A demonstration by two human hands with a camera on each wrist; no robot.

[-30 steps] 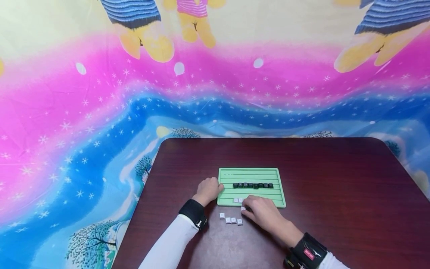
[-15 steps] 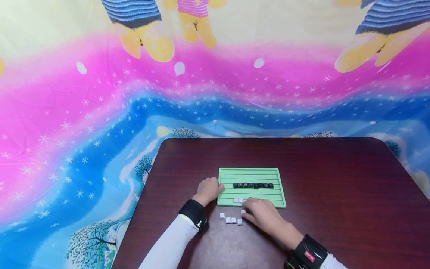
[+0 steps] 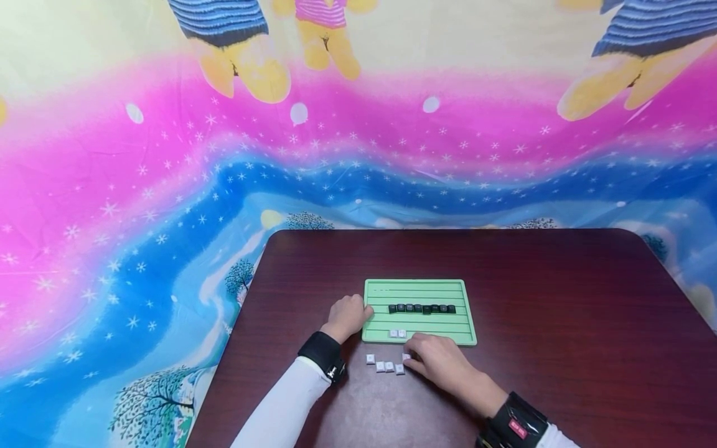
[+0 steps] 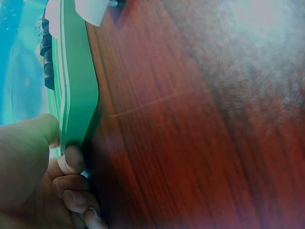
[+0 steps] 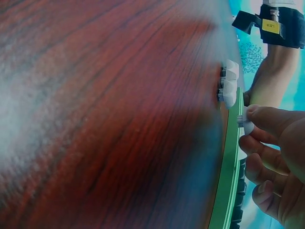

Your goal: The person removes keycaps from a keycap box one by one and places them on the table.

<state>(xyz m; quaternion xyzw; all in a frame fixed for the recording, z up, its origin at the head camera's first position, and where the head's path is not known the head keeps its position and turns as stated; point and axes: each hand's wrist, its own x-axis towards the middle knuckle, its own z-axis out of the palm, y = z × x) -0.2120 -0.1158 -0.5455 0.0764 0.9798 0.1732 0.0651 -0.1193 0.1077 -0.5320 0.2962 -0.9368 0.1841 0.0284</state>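
A green ridged tray lies on the table. My left hand grips its left edge, with the thumb on top and the other fingers curled below in the left wrist view. Across the tray's middle runs a row of several black keycaps; two white keycaps sit near its front edge. Just in front of the tray, my right hand pinches a white keycap between thumb and finger, its stem side showing in the right wrist view. Several loose white keycaps lie on the table beside that hand.
The dark red wooden table extends around the tray on all sides. A colourful printed cloth hangs behind the table's far edge.
My right hand has drawn slightly back from the tray toward the loose keycaps, carrying the pinched white keycap. My left hand and the tray have stayed put.
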